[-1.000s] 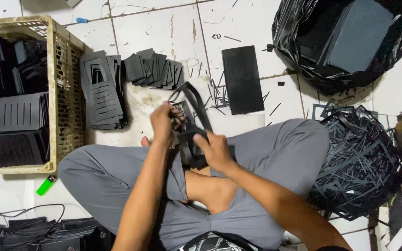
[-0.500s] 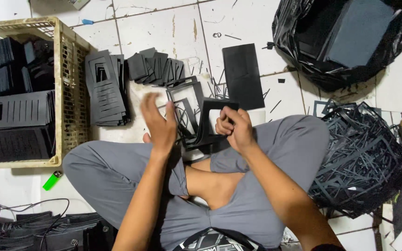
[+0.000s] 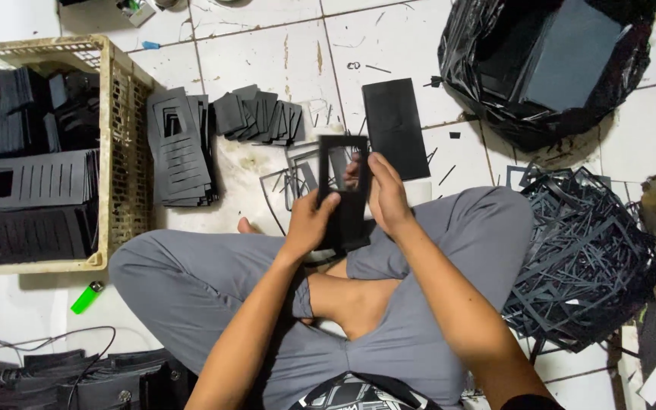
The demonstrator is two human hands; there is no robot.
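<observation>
At the far left of the white tiled floor (image 3: 282, 53) we see the woven basket (image 3: 119, 114) stocked with black die-cut sheets; a green lighter (image 3: 86, 297) lies below it. Beside the basket sits a stack of slotted black sheets (image 3: 180, 148). Half a second ago we were pulling a tangle of strips apart; now the black rectangular foam frame (image 3: 343, 193) stands upright and free between our hands, its middle window punched out. Our left hand (image 3: 309, 224) pinches its lower left edge, fingers narrow. Our right hand (image 3: 387, 197) grips the right edge, fingers curled close. At right, black offcut strips (image 3: 586, 250) heap up.
</observation>
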